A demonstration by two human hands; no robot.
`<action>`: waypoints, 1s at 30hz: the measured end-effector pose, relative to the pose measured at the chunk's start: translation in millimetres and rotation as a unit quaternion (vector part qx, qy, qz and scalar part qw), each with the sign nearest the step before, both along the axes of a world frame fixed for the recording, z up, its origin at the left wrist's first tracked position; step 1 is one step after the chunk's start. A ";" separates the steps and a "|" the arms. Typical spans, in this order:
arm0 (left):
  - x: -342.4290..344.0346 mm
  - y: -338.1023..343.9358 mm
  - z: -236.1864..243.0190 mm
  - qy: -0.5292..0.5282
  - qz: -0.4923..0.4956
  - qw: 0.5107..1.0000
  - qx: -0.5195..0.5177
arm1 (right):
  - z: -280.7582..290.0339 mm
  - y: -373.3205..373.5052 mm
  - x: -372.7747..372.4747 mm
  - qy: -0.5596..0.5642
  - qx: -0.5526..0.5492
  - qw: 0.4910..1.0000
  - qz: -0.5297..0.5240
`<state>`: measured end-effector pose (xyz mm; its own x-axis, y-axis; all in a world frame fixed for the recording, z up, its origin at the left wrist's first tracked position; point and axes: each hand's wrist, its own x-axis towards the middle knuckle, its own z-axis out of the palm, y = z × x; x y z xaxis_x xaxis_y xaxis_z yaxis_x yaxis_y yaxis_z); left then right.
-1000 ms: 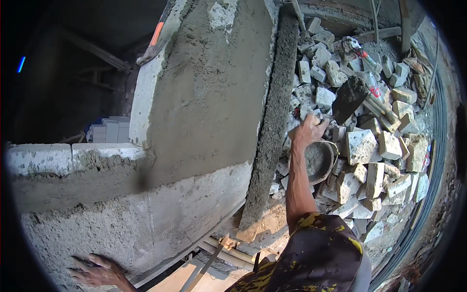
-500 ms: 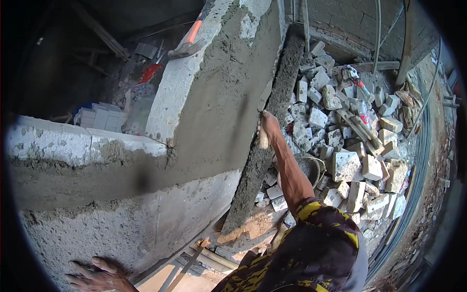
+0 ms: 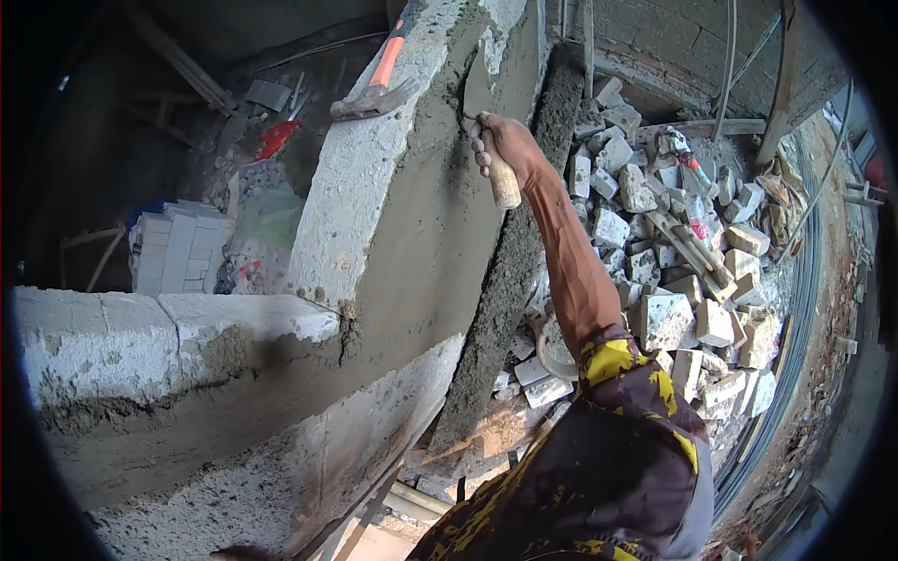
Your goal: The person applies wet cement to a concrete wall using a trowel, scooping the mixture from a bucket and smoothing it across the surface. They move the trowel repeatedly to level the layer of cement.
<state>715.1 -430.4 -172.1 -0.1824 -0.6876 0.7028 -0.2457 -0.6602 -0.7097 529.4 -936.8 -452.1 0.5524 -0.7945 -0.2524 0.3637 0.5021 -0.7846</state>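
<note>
My right hand is closed round the pale wooden handle of a trowel. Its blade lies against the wet grey mortar on the wall face, towards the far end. Of my left hand only a sliver shows at the lower edge by the rough lower wall; its fingers cannot be made out. A hammer with an orange and black handle rests on top of the white block wall, left of the trowel.
A mortar-covered plank runs along the wall's right foot. Beyond it lies a heap of broken blocks, with long bundled rods at its right. Stacked pale blocks and a red bag are at the left, behind the wall.
My right hand has carried the trowel up and left, from the wall's right edge onto the mortar face. The left hand has slipped almost out of view as the view shifted.
</note>
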 end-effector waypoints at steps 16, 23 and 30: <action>-3.3 5.5 -5.1 -0.026 0.029 0.999 -0.006 | 56.8 99.3 4.6 0.109 -0.149 0.982 0.035; -4.7 11.6 -6.0 -0.020 0.036 0.998 -0.053 | 59.7 176.7 -2.8 0.106 -0.198 0.973 0.045; -0.5 14.5 -5.5 -0.002 0.033 0.998 -0.062 | 6.4 185.5 -1.0 0.010 0.092 0.995 -0.048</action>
